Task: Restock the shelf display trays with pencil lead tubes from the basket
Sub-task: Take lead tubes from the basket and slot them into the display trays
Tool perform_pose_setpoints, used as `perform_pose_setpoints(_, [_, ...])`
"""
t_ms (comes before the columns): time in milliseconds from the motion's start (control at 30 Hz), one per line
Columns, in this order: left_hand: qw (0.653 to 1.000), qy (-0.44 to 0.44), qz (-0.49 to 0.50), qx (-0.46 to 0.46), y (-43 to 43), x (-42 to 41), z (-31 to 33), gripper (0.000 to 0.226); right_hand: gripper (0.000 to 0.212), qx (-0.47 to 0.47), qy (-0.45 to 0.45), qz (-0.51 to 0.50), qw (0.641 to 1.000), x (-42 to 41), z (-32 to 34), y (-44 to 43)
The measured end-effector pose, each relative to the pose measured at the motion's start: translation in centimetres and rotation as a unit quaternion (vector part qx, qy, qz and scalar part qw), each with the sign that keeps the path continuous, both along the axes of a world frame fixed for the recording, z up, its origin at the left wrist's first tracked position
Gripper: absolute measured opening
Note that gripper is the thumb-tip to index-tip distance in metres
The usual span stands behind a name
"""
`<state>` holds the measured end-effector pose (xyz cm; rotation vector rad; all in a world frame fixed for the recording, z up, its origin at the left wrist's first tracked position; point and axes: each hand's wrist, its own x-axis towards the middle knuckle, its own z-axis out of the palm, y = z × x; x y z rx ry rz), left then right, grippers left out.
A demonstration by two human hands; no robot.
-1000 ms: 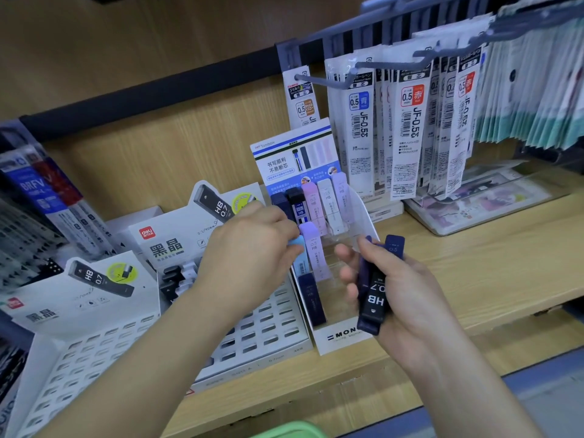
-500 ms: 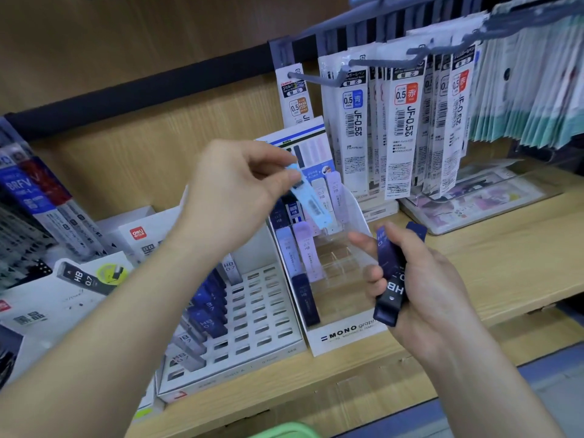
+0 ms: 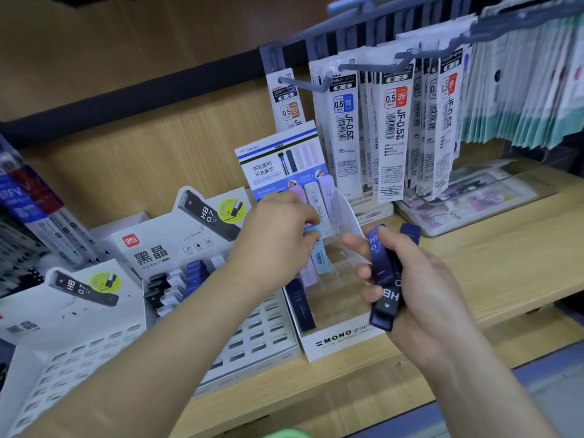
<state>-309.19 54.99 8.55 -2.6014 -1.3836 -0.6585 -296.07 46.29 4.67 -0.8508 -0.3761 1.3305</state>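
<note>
My left hand (image 3: 278,238) pinches a light blue lead tube (image 3: 319,251) by its top end, its lower end down inside the white MONO display tray (image 3: 341,341). That tray holds pastel tubes (image 3: 328,200) at the back and a dark navy tube (image 3: 301,308) in its left column; its right slots show bare clear plastic. My right hand (image 3: 420,289) grips a bundle of dark navy HB 0.7 lead tubes (image 3: 387,279) just right of the tray. A green basket rim (image 3: 284,434) peeks in at the bottom edge.
Left of the MONO tray stands a white Deli tray (image 3: 252,336) with dark and blue tubes at its back, and another Deli tray (image 3: 63,343) further left. Refill packets (image 3: 392,128) hang on hooks above the wooden shelf (image 3: 505,248).
My left hand has come down from above the tray, bringing the light blue tube into the MONO tray. My right hand has kept hold of the navy tubes.
</note>
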Motion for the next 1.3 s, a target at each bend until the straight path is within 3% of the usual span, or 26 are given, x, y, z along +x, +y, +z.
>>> perform_pose_setpoints(100, [1.0, 0.013, 0.011, 0.022, 0.1, 0.2, -0.7, 0.023, 0.028, -0.007, -0.006, -0.002, 1.0, -0.2, -0.2, 0.1])
perform_pose_setpoints(200, [0.999, 0.006, 0.013, 0.041, 0.2, 0.3, -1.1, 0.022, 0.025, -0.003, -0.01, 0.007, 1.0, -0.3, -0.4, 0.2])
perform_pose_setpoints(400, [0.984, -0.169, 0.004, 0.054, -1.5, -1.4, -1.0, 0.009, 0.02, 0.021, -0.042, 0.016, 0.999, -0.5, -0.5, -0.1])
perform_pose_setpoints(567, [0.99, -0.138, 0.027, 0.007, -1.7, -2.3, -1.7, 0.02, 0.028, 0.017, -0.048, 0.019, 0.999, -1.0, -0.3, -0.2])
perform_pose_setpoints(733, [0.99, -0.134, 0.038, 0.015, -1.6, -2.1, -1.6, 0.016, 0.034, 0.001, -0.044, 0.023, 0.999, -1.3, -0.3, -0.4])
perform_pose_setpoints(867, [0.996, -0.08, 0.023, 0.039, -1.4, -1.9, -1.7, 0.016, 0.028, 0.005, -0.036, 0.039, 0.999, -1.3, -0.3, -0.5])
perform_pose_setpoints(967, [0.99, -0.134, 0.023, 0.034, -2.2, -1.9, -1.1, 0.009, 0.03, 0.021, -0.067, 0.058, 0.996, -1.4, -0.1, -0.6])
perform_pose_setpoints(1067, [0.948, -0.287, -0.006, -0.135, -4.4, -1.9, -0.1, 0.009, 0.042, 0.034, -0.105, 0.071, 0.991, -1.5, -0.1, -0.6])
perform_pose_setpoints(1133, [0.874, -0.384, -0.043, -0.295, -5.8, -2.0, 0.2, 0.012, 0.042, 0.044, -0.134, 0.094, 0.985, -1.7, 0.0, -0.8])
perform_pose_setpoints(1167, [0.839, -0.426, -0.049, -0.334, -6.3, -2.4, 0.2, 0.014, 0.04, 0.044, -0.146, 0.107, 0.983, -1.9, 0.1, -0.8])
perform_pose_setpoints(1233, [0.792, -0.505, -0.041, -0.341, -6.7, -3.4, -0.1, 0.019, 0.039, 0.044, -0.155, 0.129, 0.979, -2.3, 0.3, -0.9])
perform_pose_setpoints(1300, [0.766, -0.559, -0.032, -0.316, -7.2, -4.6, -0.4, 0.021, 0.041, 0.055, -0.153, 0.167, 0.972, -2.7, 0.5, -1.1])
